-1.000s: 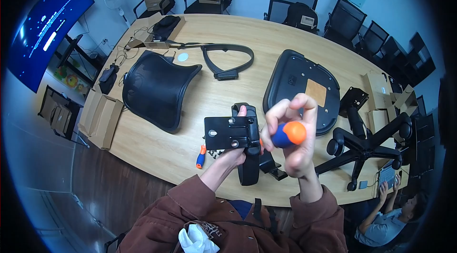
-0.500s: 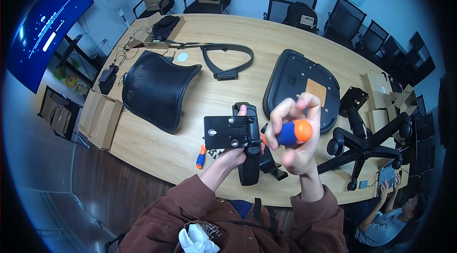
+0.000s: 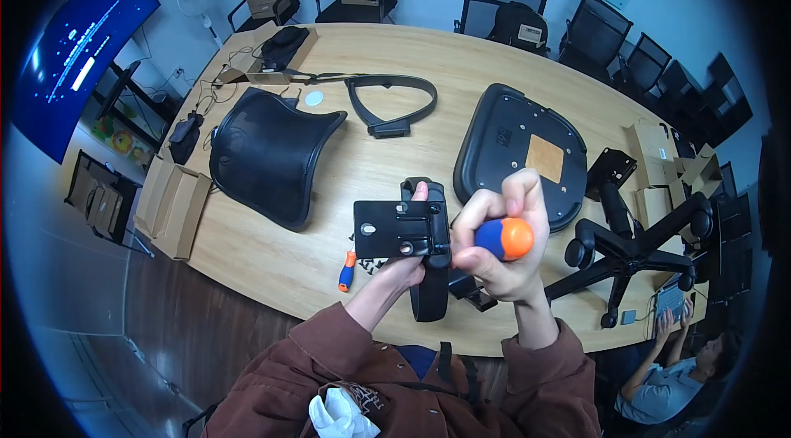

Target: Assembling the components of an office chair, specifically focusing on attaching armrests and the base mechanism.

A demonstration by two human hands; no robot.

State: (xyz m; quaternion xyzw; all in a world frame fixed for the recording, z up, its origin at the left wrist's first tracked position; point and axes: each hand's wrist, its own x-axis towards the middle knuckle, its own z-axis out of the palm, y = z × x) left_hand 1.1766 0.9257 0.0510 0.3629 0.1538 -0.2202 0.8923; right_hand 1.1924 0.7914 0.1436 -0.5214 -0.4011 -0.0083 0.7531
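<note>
My left hand [image 3: 399, 276] grips a black chair armrest [image 3: 429, 299] from below and behind, its thumb showing at the top. A flat black metal bracket [image 3: 381, 220] with slots is against the armrest's side and faces up. In my right hand [image 3: 517, 275] is a screwdriver [image 3: 504, 238] with a blue and orange handle, its butt pointing toward me and right. The shaft and tip are hidden by my fingers, at the bracket's right side. On the table beneath lie a smaller screwdriver [image 3: 346, 272] and several dark screws [image 3: 373, 264], partly covered by my left arm.
A mesh backrest [image 3: 272, 162] lies left on the table [image 3: 387, 170], an upturned seat [image 3: 503, 141] right, a wheeled base [image 3: 630, 252] further right. A second armrest [image 3: 391, 126] is at the back, an opened carton [image 3: 173, 207] at left. A person [image 3: 671, 380] types on a laptop.
My right hand's fingers have shifted around the screwdriver handle and closed on it more firmly, with the thumb now against it. The bracket and armrest stay almost in place.
</note>
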